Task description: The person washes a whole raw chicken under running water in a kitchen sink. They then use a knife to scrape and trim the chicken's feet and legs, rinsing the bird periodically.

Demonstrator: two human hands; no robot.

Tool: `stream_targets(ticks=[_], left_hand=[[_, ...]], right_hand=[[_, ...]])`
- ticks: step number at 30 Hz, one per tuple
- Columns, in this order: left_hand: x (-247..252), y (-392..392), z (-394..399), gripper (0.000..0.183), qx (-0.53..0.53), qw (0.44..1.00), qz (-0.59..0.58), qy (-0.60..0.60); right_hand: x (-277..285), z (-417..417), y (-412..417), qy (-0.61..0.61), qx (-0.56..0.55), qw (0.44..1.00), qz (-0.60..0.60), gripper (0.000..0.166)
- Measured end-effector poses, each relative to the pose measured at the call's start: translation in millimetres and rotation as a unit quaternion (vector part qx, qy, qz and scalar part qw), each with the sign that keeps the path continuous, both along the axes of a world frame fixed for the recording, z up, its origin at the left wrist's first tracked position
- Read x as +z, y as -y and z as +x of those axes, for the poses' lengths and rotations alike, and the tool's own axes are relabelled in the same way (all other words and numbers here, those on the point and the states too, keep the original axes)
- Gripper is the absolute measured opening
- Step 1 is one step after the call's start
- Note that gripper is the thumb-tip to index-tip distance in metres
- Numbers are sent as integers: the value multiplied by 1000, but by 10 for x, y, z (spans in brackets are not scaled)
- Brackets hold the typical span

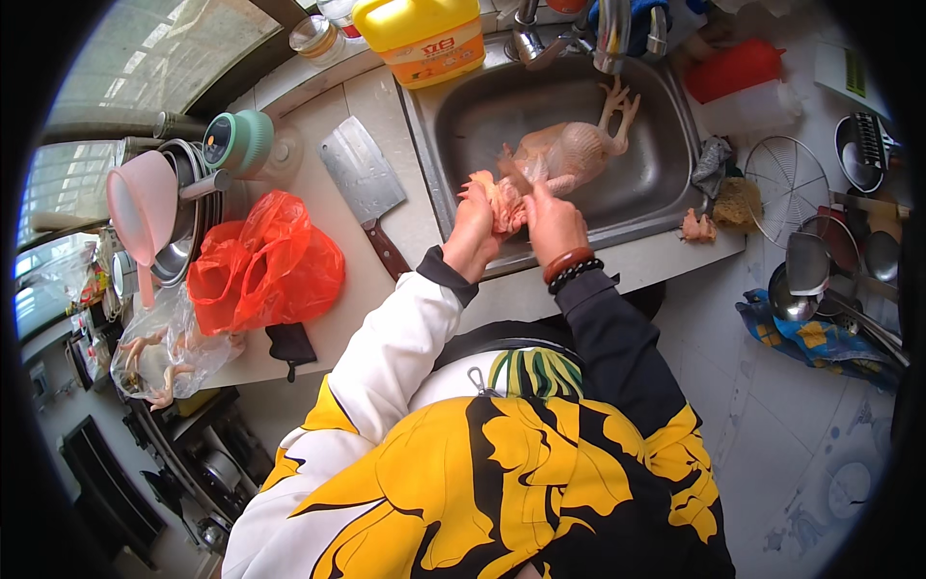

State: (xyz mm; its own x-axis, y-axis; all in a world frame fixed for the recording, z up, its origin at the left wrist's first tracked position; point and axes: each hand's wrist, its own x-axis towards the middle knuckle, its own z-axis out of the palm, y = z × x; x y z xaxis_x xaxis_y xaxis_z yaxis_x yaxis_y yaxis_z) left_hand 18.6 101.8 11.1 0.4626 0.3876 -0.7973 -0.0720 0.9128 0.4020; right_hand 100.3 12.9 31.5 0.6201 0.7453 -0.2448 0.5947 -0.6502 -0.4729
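A plucked whole chicken point(575, 152) lies in the stainless steel sink point(499, 94), its feet pointing towards the tap. My left hand point(472, 228) is at the sink's near edge, closed around a pinkish, fleshy part at the chicken's near end. Close beside it, my right hand point(555, 226) grips something small and brownish against that part; motion blur and my fingers hide what it is. Left of the sink, a cleaver point(363, 170) with a wooden handle rests on the counter.
Red plastic bag point(271, 268) and clear bag with poultry feet point(170, 354) lie left. Yellow jug point(427, 43) stands behind the sink; the tap point(532, 43) overhangs it. Sponge point(736, 201), meat scrap point(698, 226) and wire strainer point(785, 181) are right.
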Motion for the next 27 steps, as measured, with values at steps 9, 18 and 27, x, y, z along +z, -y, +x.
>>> stream_targets(ticks=[9, 18, 27], left_hand=[[-66, -73, -49, 52, -39, 999, -7, 7], [-140, -121, -135, 39, -53, 998, 0, 16], [-281, -172, -110, 45, -83, 994, -52, 51]], right_hand=[[40, 31, 102, -36, 71, 995, 54, 24], [-272, 295, 179, -58, 1, 996, 68, 25], [-219, 169, 97, -83, 17, 992, 96, 25]])
